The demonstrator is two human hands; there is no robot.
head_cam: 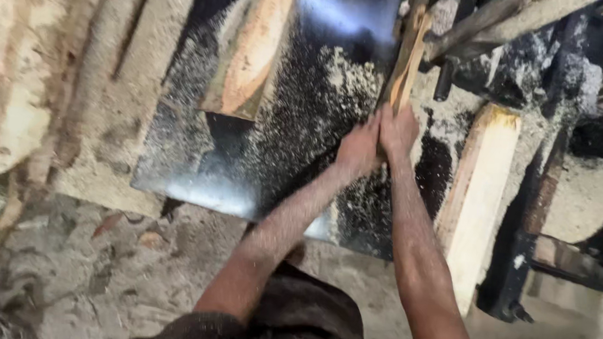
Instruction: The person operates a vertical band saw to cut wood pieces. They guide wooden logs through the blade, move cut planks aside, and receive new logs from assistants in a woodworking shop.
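The narrow wooden strip (407, 60) stands on edge on the dark metal saw table (245, 165), toward its far right side, and runs away from us toward the top of the view, where its far end is lost among blurred machine parts. We hold its near end with both hands pressed together. Our left hand (358, 149) is closed against the left face of the strip, fingers curled forward. Our right hand (397, 132) is closed on the near end from the right and touches the left hand. Both forearms reach out nearly straight from the lower middle of the view. Sawdust (320, 107) covers much of the table around the strip, thickest just left of it. A broad wooden slab (251, 53) lies flat on the table well to the left of the strip. A pale plank (474, 203) lies along the right edge of the table, just beside our right forearm. A black machine frame (523, 234) stands to the right of the plank. Rough timber (32, 73) lies at the far left, apart from the table.
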